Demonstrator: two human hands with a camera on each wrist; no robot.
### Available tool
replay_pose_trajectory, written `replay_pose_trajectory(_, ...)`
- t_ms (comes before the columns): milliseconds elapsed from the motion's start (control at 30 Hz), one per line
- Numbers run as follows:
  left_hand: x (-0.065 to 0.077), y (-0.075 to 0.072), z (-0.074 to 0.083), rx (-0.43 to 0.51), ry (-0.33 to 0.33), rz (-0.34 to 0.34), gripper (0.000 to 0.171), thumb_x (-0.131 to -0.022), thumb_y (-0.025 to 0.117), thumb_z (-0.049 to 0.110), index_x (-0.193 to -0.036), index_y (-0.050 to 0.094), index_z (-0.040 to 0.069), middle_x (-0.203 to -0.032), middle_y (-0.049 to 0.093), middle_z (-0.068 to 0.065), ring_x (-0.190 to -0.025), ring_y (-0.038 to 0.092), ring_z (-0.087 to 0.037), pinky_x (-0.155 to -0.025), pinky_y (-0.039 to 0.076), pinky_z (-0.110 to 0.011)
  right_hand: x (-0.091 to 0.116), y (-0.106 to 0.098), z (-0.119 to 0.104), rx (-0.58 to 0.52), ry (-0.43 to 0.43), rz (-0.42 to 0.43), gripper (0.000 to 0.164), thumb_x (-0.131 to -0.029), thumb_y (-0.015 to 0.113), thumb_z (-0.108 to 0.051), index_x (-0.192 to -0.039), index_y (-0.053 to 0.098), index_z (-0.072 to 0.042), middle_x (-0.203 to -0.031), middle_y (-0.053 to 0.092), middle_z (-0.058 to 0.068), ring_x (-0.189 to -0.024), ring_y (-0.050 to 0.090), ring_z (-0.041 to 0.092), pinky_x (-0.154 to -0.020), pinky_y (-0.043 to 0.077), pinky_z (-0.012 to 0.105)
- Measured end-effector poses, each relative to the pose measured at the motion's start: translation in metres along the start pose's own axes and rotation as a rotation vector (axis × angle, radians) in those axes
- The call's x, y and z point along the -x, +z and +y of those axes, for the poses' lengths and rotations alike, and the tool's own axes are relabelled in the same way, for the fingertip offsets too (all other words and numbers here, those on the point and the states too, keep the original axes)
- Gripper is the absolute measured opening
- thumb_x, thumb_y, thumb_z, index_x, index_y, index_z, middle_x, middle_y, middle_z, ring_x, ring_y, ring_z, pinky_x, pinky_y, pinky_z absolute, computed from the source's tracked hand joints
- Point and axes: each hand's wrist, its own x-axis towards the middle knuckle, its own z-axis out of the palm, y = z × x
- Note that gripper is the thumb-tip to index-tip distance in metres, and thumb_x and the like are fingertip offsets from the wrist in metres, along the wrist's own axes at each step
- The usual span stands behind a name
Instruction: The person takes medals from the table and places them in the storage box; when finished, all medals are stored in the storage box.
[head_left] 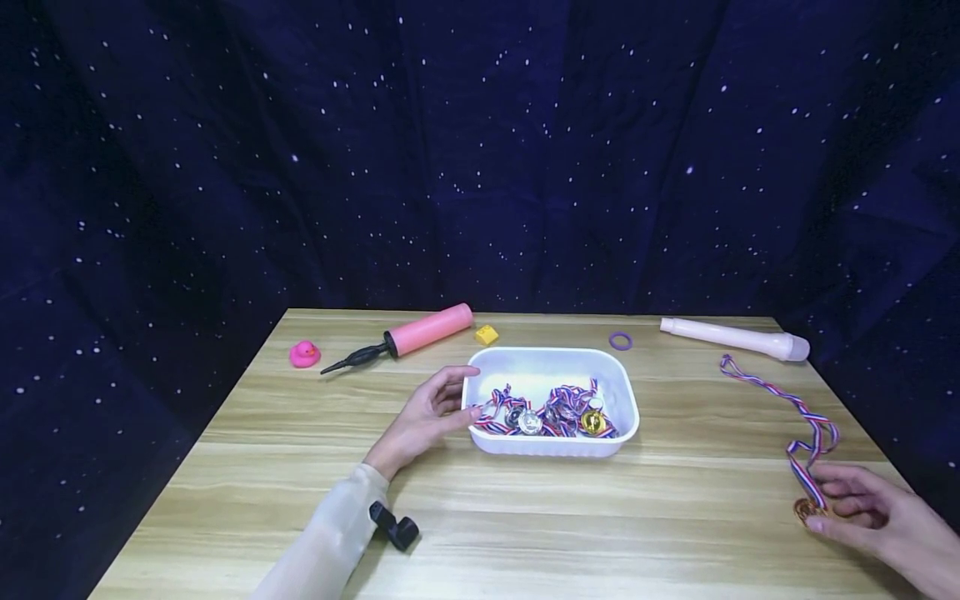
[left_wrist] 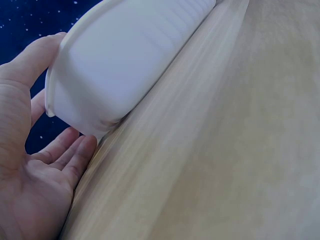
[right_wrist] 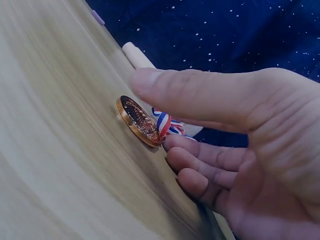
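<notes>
A white plastic tub point(head_left: 551, 446) holds several medals on striped ribbons, among them a silver one point(head_left: 529, 422) and a gold one point(head_left: 592, 422). My left hand point(head_left: 431, 417) grips the tub's left end, thumb over the rim and fingers along the outside; the left wrist view shows its lower fingers loose beside the wall. At the table's right side, a bronze-coloured medal point(right_wrist: 137, 121) lies with its red, white and blue ribbon point(head_left: 813, 425) trailing backward. Around this medal my right hand point(head_left: 873, 512) is spread, thumb and fingers apart, fingertips right at the ribbon's knotted end.
Along the back of the wooden table point(head_left: 300, 467) lie a pink rubber duck point(head_left: 304, 354), a pink hand pump point(head_left: 431, 330), a yellow block point(head_left: 487, 335), a purple ring point(head_left: 620, 341) and a pale pink toy microphone point(head_left: 735, 337). A dark starry curtain point(head_left: 480, 167) hangs behind.
</notes>
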Motion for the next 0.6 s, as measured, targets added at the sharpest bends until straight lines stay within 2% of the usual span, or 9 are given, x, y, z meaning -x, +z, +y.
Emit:
replay_pose_trajectory(100, 0.000, 0.000, 0.000, -0.002, 0.000, 0.001, 0.062, -0.100, 0.085, 0.013, -0.156, 0.059, 0.020, -0.157, 0.058, -0.021, -0.141, 0.059, -0.039, -0.124, 0.046, -0.054, -0.001, 0.000, 0.003, 0.012, -0.015, -0.042, 0.057, -0.085, 0.093, 0.000, -0.135, 0.070, -0.011, -0.109, 0.064, -0.027, -0.090, 0.059, -0.005, -0.071, 0.050, 0.015)
replay_pose_trajectory(233, 0.000, -0.001, 0.000, -0.002, 0.000, 0.002, 0.062, -0.100, 0.085, 0.014, -0.156, 0.059, 0.021, -0.158, 0.058, -0.020, -0.142, 0.059, -0.038, -0.124, 0.046, -0.053, -0.004, 0.001, 0.002, 0.027, -0.030, -0.056, 0.047, -0.083, 0.092, 0.003, -0.125, 0.069, 0.004, -0.101, 0.061, -0.018, -0.087, 0.054, -0.003, -0.068, 0.046, 0.017)
replay_pose_trajectory(333, 0.000, -0.001, -0.001, -0.001, 0.001, 0.002, 0.062, -0.101, 0.085, 0.014, -0.157, 0.059, 0.020, -0.158, 0.058, -0.021, -0.143, 0.059, -0.039, -0.124, 0.046, -0.053, -0.005, 0.001, -0.001, 0.050, -0.013, -0.046, 0.039, -0.084, 0.091, 0.002, -0.116, 0.070, 0.011, -0.094, 0.060, -0.015, -0.082, 0.053, -0.001, -0.066, 0.043, 0.018)
replay_pose_trajectory(433, 0.000, -0.001, -0.001, 0.000, 0.001, 0.002, 0.062, -0.100, 0.085, 0.014, -0.157, 0.059, 0.019, -0.158, 0.058, -0.021, -0.142, 0.059, -0.039, -0.124, 0.046, -0.053, -0.006, 0.002, -0.005, 0.075, 0.025, -0.036, 0.034, -0.084, 0.092, 0.001, -0.111, 0.072, 0.008, -0.090, 0.060, -0.014, -0.079, 0.052, -0.001, -0.065, 0.042, 0.018)
replay_pose_trajectory(600, -0.001, -0.001, -0.001, 0.003, 0.007, -0.001, 0.062, -0.100, 0.085, 0.013, -0.156, 0.059, 0.019, -0.157, 0.058, -0.022, -0.142, 0.059, -0.040, -0.124, 0.046, -0.054, -0.009, 0.004, -0.008, 0.113, 0.073, -0.049, 0.033, -0.086, 0.092, -0.002, -0.113, 0.073, 0.005, -0.088, 0.058, -0.011, -0.076, 0.050, 0.000, -0.062, 0.043, 0.020)
